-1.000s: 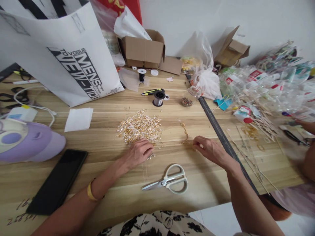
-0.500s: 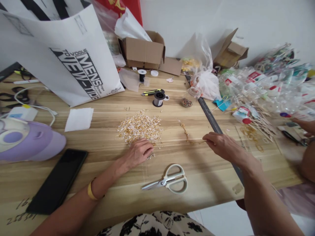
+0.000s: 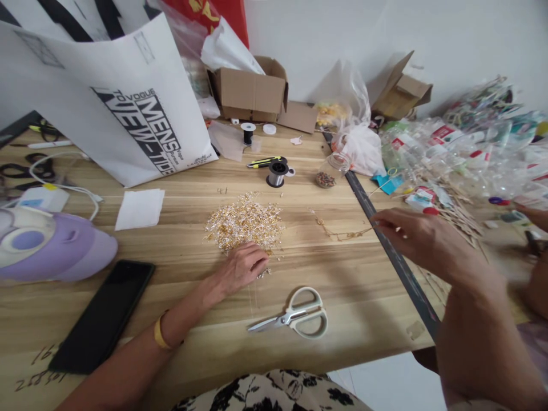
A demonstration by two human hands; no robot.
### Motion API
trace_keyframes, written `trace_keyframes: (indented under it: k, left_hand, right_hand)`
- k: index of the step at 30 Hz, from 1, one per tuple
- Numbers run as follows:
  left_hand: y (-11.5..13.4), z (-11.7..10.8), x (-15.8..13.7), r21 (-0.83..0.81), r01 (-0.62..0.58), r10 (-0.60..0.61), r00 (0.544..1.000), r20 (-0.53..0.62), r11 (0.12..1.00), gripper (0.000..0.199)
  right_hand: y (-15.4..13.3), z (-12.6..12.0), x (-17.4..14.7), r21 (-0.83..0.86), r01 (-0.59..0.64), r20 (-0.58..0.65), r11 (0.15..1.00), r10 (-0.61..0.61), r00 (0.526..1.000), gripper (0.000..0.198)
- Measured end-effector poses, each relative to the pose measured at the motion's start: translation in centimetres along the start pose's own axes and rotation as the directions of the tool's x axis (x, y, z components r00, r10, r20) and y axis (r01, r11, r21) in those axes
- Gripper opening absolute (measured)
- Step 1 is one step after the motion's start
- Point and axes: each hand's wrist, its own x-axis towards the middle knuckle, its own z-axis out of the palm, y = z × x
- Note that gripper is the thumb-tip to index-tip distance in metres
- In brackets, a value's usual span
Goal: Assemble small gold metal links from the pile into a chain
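Note:
My left hand [image 3: 245,264] rests on the table at the near edge of a pile of small gold and clear beads [image 3: 244,222]. Its fingers are curled together, and whatever they hold is hidden. A few loose beads lie beside the fingertips. My right hand [image 3: 413,231], over the dark strip, pinches one end of a thin gold beaded strand [image 3: 342,235]. That strand trails left across the wood from the fingertips. Scissors [image 3: 295,313] with pale handles lie slightly open between my hands, toward the front edge.
A wire spool [image 3: 277,173], a yellow-black cutter [image 3: 266,162] and a jar of brown beads [image 3: 331,171] stand farther back. At left are a phone [image 3: 103,314] and a white bag [image 3: 141,108]. Plastic bottles [image 3: 445,148] crowd the right, near another person's hand [image 3: 533,216].
My right hand has moved right and slightly up, drawing the gold beaded strand along and straighter. My left hand has stayed beside the pile.

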Motion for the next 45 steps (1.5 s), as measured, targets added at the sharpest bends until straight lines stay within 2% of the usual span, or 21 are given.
trace_keyframes:
  k: [4, 12, 17, 23, 31, 34, 37, 41, 45]
  left_hand:
    - [0.0, 0.0, 0.0, 0.004, -0.008, 0.008, 1.0, -0.012, 1.0, 0.019]
    - [-0.1, 0.2, -0.1, 0.005, -0.026, 0.026, 0.999, -0.021, 1.0, 0.018]
    - [-0.2, 0.2, -0.1, 0.0, -0.016, 0.016, 1.0, -0.02, 1.0, 0.018]
    - [-0.1, 0.1, -0.1, 0.002, -0.008, 0.008, 1.0, -0.024, 1.0, 0.02]
    - [-0.1, 0.0, -0.2, 0.012, -0.016, 0.016, 1.0, -0.007, 1.0, 0.018]
    - [-0.1, -0.1, -0.2, 0.015, -0.017, 0.017, 1.0, -0.003, 1.0, 0.018]
    - [-0.1, 0.0, -0.3, 0.022, -0.012, 0.012, 1.0, -0.004, 1.0, 0.018]
    - [-0.1, 0.2, -0.3, 0.039, -0.01, 0.011, 1.0, -0.012, 0.999, 0.019]
    - [0.0, 0.2, -0.1, 0.04, -0.031, 0.033, 0.999, -0.029, 0.999, 0.019]
  right_hand:
    - [0.1, -2.0, 1.7, 0.037, 0.06, 0.008, 0.998, -0.06, 0.998, 0.014]
    - [0.1, -5.4, 5.0, 0.087, 0.058, -0.213, 0.994, -0.038, 0.976, 0.016]
    - [-0.5, -6.8, 6.8, 0.055, 0.117, -0.268, 0.992, -0.098, 0.958, 0.015]
    - [-0.5, -6.5, 9.7, 0.058, 0.072, -0.266, 0.996, -0.054, 0.962, 0.019]
    - [0.0, -5.2, 13.9, 0.024, 0.107, -0.252, 0.994, -0.098, 0.963, 0.025]
    - [0.0, -4.6, 13.4, 0.011, 0.111, -0.23, 0.994, -0.105, 0.968, 0.024]
    - [0.0, -2.9, 11.2, -0.024, 0.117, -0.124, 0.993, -0.119, 0.985, 0.022]
    - [-0.1, 1.0, 6.5, -0.044, 0.111, 0.011, 0.993, -0.111, 0.994, 0.021]
    - [-0.4, 5.1, 1.1, 0.027, 0.108, 0.162, 0.994, -0.111, 0.981, 0.02]
